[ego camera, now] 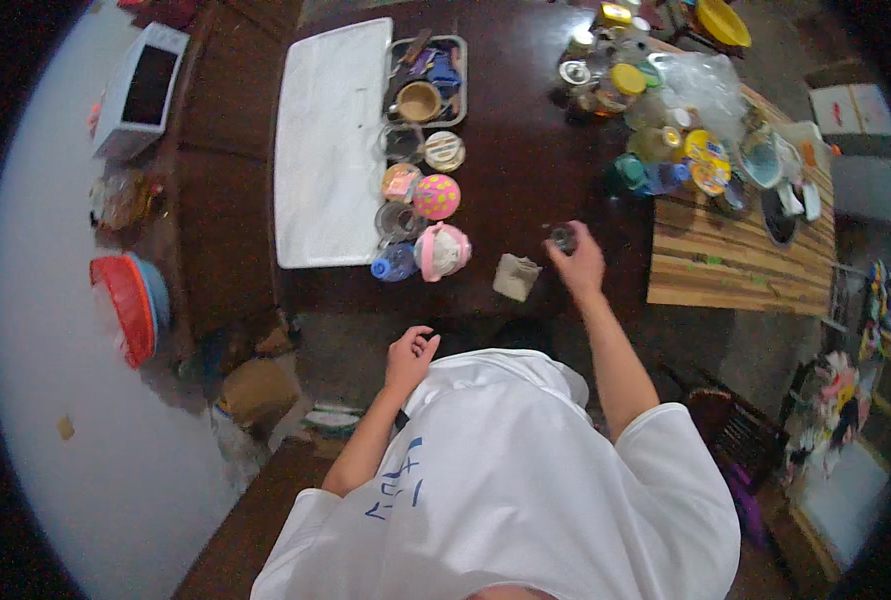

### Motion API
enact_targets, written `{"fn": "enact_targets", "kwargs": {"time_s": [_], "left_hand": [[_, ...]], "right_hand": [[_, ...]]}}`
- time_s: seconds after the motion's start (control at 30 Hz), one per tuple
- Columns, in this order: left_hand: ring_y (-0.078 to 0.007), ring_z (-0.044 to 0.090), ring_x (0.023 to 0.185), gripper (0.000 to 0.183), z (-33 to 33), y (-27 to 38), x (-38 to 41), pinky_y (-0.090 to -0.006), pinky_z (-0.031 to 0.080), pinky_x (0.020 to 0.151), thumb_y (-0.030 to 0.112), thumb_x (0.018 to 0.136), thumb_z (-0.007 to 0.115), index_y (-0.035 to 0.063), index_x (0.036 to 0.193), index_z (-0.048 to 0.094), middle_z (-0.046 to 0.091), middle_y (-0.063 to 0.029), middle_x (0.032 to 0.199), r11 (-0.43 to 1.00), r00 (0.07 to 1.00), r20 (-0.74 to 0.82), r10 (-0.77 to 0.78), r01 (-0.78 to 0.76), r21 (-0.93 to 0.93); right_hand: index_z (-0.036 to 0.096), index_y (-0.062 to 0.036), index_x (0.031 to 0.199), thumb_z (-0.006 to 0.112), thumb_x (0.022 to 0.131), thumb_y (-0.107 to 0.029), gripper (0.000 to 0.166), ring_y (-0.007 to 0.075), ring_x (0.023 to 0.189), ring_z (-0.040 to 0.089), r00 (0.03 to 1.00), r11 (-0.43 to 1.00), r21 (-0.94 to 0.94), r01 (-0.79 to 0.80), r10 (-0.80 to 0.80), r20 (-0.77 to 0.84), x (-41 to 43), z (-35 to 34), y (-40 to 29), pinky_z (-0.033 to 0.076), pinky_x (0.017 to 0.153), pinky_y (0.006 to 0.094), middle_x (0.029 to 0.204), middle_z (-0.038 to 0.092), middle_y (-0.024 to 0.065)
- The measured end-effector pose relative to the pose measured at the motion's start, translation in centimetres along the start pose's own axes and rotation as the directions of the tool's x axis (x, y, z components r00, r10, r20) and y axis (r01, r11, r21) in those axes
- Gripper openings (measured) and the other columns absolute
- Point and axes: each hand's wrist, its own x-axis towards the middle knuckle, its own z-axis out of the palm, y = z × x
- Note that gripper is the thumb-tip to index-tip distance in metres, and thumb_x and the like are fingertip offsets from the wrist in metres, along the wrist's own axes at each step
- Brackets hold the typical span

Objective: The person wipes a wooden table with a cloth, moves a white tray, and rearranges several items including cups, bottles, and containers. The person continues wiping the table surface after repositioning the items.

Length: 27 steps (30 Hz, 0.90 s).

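On the dark table, my right hand is closed around a small clear glass. Just left of it lies a folded beige cloth. My left hand hangs in front of the table edge with its fingers loosely curled, and no object shows in it. Farther left stand a pink-handled cup, a blue-capped plastic bottle, a clear glass jar, a pink lid with yellow dots and a round tin or jar.
A white board lies at the left, beside a tray holding a tan cup and small items. Jars, bottles and yellow-lidded containers crowd the right side, partly on a striped wooden board.
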Motion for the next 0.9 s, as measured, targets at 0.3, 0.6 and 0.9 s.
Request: {"fn": "enact_targets", "kwargs": {"time_s": [0.3, 0.6, 0.9], "left_hand": [[-0.0061, 0.049, 0.058, 0.025, -2.3, 0.7, 2.0, -0.0238, 0.043, 0.055, 0.02, 0.092, 0.075, 0.0004, 0.107, 0.069, 0.06, -0.0016, 0.069, 0.999, 0.998, 0.061, 0.033, -0.035, 0.018], [-0.0088, 0.059, 0.069, 0.026, -3.4, -1.1, -0.8, -0.0253, 0.05, 0.065, 0.022, 0.093, 0.074, 0.0029, 0.109, 0.069, 0.067, -0.0028, 0.079, 0.997, 0.998, 0.007, -0.06, 0.059, 0.04], [-0.0058, 0.054, 0.064, 0.023, -1.9, -2.3, -2.6, -0.0233, 0.047, 0.06, 0.022, 0.093, 0.073, 0.0017, 0.105, 0.07, 0.063, 0.0005, 0.073, 0.992, 0.99, -0.082, -0.114, 0.109, -0.063]], "right_hand": [[0.06, -0.0145, 0.124, 0.081, 0.079, -0.037, 0.055, 0.0348, 0.09, 0.071, 0.985, 0.993, -0.113, 0.045, -0.025, 0.172, -2.0, 5.7, -4.3, 0.056, 0.076, 0.0447, 0.093, 0.073, 0.0127], [0.054, -0.0153, 0.131, 0.075, 0.082, -0.024, 0.055, 0.0369, 0.098, 0.069, 0.904, 0.925, -0.204, 0.321, -0.235, 0.358, 3.7, 10.6, -7.1, 0.056, 0.08, 0.049, 0.11, 0.069, 0.0128], [0.053, -0.0142, 0.132, 0.069, 0.081, -0.015, 0.053, 0.0363, 0.098, 0.07, 0.798, 0.848, -0.262, 0.461, -0.267, 0.541, 5.3, 13.4, -8.2, 0.057, 0.079, 0.0496, 0.107, 0.068, 0.0156]]}}
